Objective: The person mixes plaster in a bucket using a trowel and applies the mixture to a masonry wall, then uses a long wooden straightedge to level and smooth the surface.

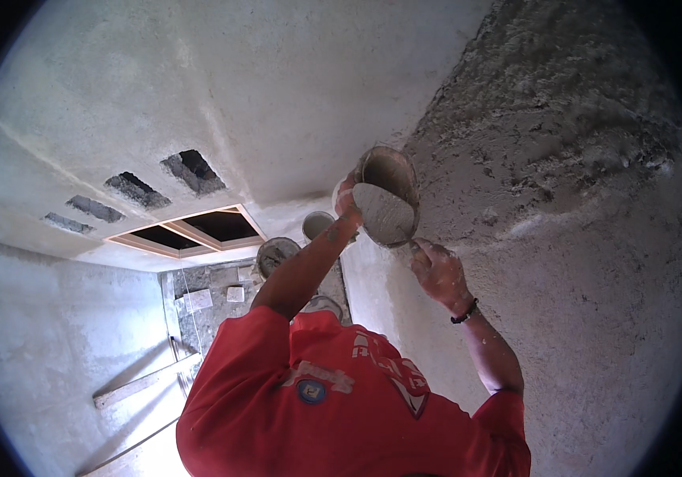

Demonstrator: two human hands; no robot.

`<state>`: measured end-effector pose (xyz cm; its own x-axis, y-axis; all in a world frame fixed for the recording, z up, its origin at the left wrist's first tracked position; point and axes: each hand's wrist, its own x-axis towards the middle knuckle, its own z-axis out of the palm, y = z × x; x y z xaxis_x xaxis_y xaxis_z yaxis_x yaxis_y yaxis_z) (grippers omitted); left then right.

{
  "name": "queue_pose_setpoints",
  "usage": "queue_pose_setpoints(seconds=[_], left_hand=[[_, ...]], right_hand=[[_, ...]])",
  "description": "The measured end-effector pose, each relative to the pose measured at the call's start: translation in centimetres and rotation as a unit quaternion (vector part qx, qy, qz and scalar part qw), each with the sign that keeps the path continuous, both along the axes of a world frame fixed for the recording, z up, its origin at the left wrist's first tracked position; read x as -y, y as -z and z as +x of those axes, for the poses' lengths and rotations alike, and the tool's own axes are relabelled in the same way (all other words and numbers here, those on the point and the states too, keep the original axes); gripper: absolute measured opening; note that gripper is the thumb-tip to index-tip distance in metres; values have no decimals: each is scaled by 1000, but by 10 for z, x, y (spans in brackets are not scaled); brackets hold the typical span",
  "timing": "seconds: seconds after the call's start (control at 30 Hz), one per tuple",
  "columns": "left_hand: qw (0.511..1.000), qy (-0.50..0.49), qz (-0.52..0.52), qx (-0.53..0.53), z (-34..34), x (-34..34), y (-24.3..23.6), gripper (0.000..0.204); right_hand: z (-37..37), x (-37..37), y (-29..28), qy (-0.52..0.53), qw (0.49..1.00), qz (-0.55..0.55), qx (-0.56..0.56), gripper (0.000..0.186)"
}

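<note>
Surveyor: Wearer's own hands are out of the view. The work belongs to a person in a red shirt (333,397), arms raised. The upper hand (347,199) is clamped on the rim of a round mortar pan (393,163), held high against the rough wet plaster (563,119) on the right-hand surface.

Mason: And the other hand?

Surveyor: The wristband hand (439,274) is closed round the handle of a trowel (385,213). Its blade is loaded grey and sits at the pan's mouth. How the fingers lie cannot be told — they are caked.

Mason: Likely trouble?

Surveyor: The pan is tipped steeply overhead, held by one hand at the rim. If that grip slips, the mix probably comes down on the person's head and shoulders. The heaped blade could also shed its load before it meets the wall.

Mason: The coat itself?

Surveyor: It looks thick and lumpy — fresh weight thrown on might pull a patch loose. Two more pans (277,254) sit beyond, near the framed window opening (190,230).
</note>
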<state>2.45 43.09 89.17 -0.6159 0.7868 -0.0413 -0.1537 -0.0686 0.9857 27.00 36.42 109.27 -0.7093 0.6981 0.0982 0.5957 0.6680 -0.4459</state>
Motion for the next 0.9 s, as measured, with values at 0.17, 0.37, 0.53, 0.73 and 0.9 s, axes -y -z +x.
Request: queue_pose_setpoints(seconds=[0.17, 0.37, 0.53, 0.73, 0.9], left_hand=[[942, -3, -226, -247, 21, 21, -71, 35], [912, 56, -235, -331, 24, 33, -63, 33], [827, 144, -338, -426, 27, 36, -75, 41], [870, 168, -207, -414, 25, 47, -49, 49], [882, 185, -147, -408, 24, 47, -17, 40]], right_hand=[[3, 13, -5, -64, 995, -81, -11, 40], [20, -33, -14, 9, 979, -199, -45, 36], [6, -51, -33, -30, 997, -4, 66, 38], [0, -37, -27, -57, 993, -37, 93, 40], [-8, -17, -26, -62, 989, -126, 54, 42]])
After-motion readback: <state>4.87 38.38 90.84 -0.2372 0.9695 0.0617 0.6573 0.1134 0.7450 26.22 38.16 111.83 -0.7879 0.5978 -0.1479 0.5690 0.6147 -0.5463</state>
